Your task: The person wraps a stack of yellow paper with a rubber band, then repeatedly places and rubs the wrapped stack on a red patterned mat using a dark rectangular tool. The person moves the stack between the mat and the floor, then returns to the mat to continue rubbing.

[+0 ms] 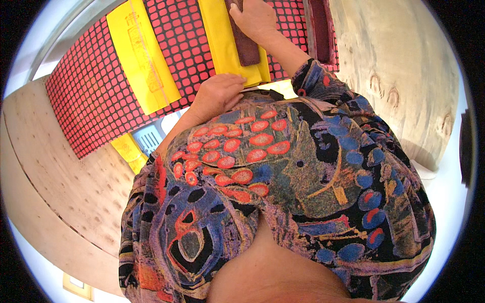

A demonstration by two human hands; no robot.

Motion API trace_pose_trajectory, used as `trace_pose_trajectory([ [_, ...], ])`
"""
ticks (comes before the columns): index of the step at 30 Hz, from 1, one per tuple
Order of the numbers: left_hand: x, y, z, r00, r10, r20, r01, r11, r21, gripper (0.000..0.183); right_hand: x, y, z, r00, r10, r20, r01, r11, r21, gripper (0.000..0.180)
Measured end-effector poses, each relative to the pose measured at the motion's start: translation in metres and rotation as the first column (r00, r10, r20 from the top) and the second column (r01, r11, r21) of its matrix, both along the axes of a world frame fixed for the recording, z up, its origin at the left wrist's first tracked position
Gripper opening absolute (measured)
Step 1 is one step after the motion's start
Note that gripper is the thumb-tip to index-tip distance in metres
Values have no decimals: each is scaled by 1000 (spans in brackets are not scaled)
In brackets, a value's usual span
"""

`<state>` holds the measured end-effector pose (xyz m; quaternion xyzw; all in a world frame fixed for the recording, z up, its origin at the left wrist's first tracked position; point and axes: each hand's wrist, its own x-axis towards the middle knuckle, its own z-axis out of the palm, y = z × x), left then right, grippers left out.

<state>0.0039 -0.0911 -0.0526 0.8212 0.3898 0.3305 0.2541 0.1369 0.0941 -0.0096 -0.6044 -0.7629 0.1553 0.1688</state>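
Observation:
A stack of folded yellow sheets (218,45) lies on a red-and-black grid-patterned cover at the top centre. Lengthwise on the stack is a dark brown flat bar (248,49). My right hand (255,19) grips the bar's upper part, thumb at its left edge; the fingertips are partly hidden at the picture's top. My left hand (219,91) rests at the stack's near end, fingers close together and touching the yellow edge, gripping nothing that shows. Further left, a separate yellow sheet (144,57) bears a reddish printed block.
A shallow tray (322,34) with a dark red inside stands right of the stack. Pale wooden surfaces (379,49) lie right and left. Below the cover's near edge hang a yellow piece (130,149) and a light blue slotted plastic item (149,138).

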Motion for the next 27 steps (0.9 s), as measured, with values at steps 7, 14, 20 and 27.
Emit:
trace_pose_trajectory([
  [7,-2,2,13,1000,1,-25,-3,997,-80,27,9,1,11,995,20,-95,-16,999,44,32],
  [14,-14,-10,29,949,297,104,-278,946,-165,14,103,47,76,943,38,-332,86,932,351,35],
  [20,-26,-10,17,699,699,152,-479,616,-625,14,208,79,61,984,-172,47,147,933,329,43],
  [27,-36,-4,4,603,779,173,-491,533,-689,13,224,76,2,966,-183,185,121,945,306,43],
])
